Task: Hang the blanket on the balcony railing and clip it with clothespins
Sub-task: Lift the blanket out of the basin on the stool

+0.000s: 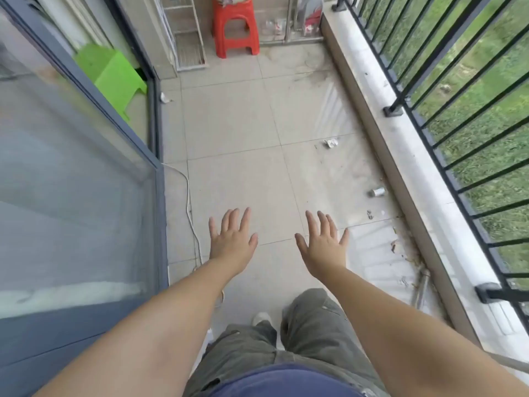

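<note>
Step in hand: judged from the empty hands, the person has yet to fetch the blanket; neither it nor any clothespins appear anywhere in view, so where they lie cannot be told.
Doing it well: the sensible course is to find the blanket first, take it by two corners well apart so it opens flat, then lay it evenly over the top bar before clipping.
Legs: olive trousers point(309, 333) and one pale shoe point(261, 318) on the floor, closest to the camera.
Left hand point(232, 241): palm down, fingers spread, holding nothing, arm stretched forward over the tiles.
Right hand point(323, 244): likewise flat and splayed, empty, arm straight and level with the other, the two hands apart.
Floor point(243, 133): pale tiles, dusty, with a white cable point(189, 202) along the glass door point(71, 173) on the left and small litter near the right kerb, a risk for a trailing blanket edge.
Railing point(458, 138): dark metal bars along the right side above a stone ledge point(380, 116), bare, grass beyond.
Far end: a red stool point(236, 27) and a wire rack point(186, 32); a green stool point(114, 73) behind the glass.
</note>
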`<state>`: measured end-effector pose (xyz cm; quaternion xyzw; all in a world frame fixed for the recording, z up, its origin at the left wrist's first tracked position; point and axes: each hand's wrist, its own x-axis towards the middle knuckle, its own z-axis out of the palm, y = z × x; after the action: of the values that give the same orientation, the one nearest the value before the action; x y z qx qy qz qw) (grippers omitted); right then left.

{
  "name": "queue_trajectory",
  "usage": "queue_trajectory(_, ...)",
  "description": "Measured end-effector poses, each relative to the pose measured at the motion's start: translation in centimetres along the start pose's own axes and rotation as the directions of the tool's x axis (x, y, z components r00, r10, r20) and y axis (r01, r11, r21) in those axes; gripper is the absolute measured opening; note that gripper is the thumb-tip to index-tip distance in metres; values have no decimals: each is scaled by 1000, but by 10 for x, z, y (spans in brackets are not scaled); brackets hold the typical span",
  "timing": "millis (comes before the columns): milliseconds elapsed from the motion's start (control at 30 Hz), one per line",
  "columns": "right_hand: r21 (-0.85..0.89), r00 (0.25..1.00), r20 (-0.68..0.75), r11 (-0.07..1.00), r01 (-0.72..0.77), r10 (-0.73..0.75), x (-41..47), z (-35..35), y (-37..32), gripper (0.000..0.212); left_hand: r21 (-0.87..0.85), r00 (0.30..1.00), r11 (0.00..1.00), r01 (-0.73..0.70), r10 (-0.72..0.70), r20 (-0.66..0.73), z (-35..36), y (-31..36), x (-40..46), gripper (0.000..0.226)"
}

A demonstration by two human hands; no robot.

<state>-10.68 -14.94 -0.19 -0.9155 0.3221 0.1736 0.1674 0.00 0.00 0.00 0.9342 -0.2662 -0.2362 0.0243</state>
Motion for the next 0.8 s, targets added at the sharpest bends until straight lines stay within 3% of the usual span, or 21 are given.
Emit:
queue_trajectory(367, -79, 999, -21, 996, 42, -44, 180, -81, 4, 57, 56, 993, 991, -118, 119, -7, -77, 31, 171, 60)
queue_trajectory(633, -135, 991, -48, 984, 117, -124, 348, -178, -28, 56, -26, 990, 1000, -15, 11, -139, -182, 53, 325, 58)
queue_trajectory(800, -174, 970, -9, 956, 238, -243, 455, -216, -87, 55, -6, 992, 998, 58, -59, -115, -222, 17, 415, 57)
